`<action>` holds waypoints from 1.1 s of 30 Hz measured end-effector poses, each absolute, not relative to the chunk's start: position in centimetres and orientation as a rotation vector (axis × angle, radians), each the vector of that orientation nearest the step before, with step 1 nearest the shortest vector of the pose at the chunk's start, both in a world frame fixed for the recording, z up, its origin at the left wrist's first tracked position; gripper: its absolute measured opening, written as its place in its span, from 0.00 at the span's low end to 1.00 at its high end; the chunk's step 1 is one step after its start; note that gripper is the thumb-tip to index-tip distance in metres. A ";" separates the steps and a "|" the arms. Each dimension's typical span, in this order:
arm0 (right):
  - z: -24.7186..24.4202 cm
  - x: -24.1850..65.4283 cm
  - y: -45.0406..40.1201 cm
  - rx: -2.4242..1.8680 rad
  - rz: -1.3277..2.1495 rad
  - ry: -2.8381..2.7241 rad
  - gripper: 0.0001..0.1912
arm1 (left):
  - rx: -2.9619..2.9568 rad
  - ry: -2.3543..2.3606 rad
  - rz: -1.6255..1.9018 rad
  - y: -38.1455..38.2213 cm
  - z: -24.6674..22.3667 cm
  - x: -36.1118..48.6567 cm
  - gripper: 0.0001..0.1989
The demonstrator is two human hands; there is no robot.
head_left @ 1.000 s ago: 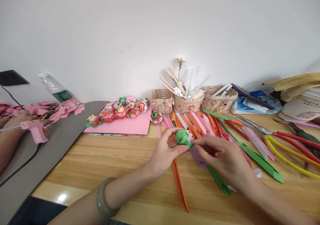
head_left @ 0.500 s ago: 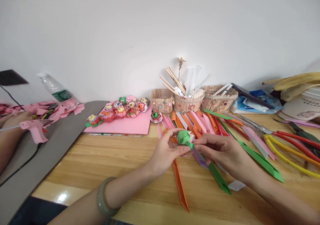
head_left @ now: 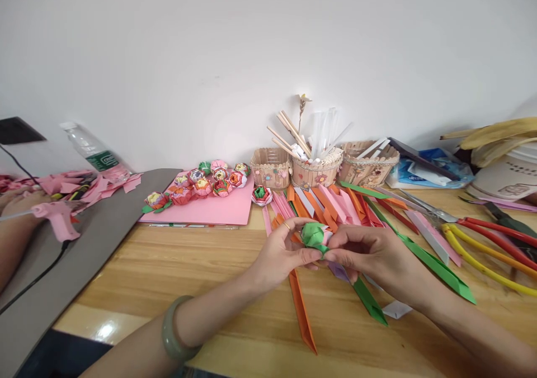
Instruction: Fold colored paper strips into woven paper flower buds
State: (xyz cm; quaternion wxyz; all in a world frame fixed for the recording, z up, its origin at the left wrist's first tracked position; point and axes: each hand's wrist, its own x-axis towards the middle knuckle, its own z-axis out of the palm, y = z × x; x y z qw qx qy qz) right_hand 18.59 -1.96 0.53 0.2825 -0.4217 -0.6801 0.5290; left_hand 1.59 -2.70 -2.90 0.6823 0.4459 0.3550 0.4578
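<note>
Since a second ago: green paper bud [head_left: 312, 234] is slightly lower and further right, with both hands shifted along with it; right thumb now sits closer to left thumb at the bud's lower edge. Paler folded strip [head_left: 396, 309] below the right wrist shows more. Finished paper flowers [head_left: 203, 187], beyond and left of the hands, look unchanged.

Pose: left hand [head_left: 277, 252] reaches in from lower left, fingers curled behind the bud, thumb along its near underside, so bud is cradled in a narrow grip. Right hand [head_left: 373, 255] comes from lower right, knuckles up, thumb and index pinching the bud's lower right edge; other fingers tucked, partly hidden. Bud is held between the hands, above the desk [head_left: 188, 272]. Bangle [head_left: 172, 330] on left forearm. Orange strip [head_left: 302, 311] just right of left forearm; baskets [head_left: 316, 174] beyond hands.
</note>
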 end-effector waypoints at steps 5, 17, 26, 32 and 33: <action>0.6 18.7 -2.1 -1.124 1.405 -1.863 0.15 | 1.005 0.804 1.026 -2.7 -2.7 1.6 0.23; 0.7 18.8 -1.9 -1.206 1.412 -1.896 0.16 | 1.020 0.840 1.006 -2.7 -2.6 1.6 0.24; 0.1 18.6 -1.9 -1.274 1.378 -1.900 0.13 | 1.061 0.833 0.964 -2.8 -2.6 1.6 0.24; 0.6 18.7 -2.3 -1.197 1.229 -2.013 0.14 | 1.000 0.869 1.046 -2.8 -2.5 1.6 0.22; 0.6 18.6 -2.3 -1.191 1.201 -2.025 0.14 | 0.998 0.870 1.054 -2.8 -2.5 1.6 0.21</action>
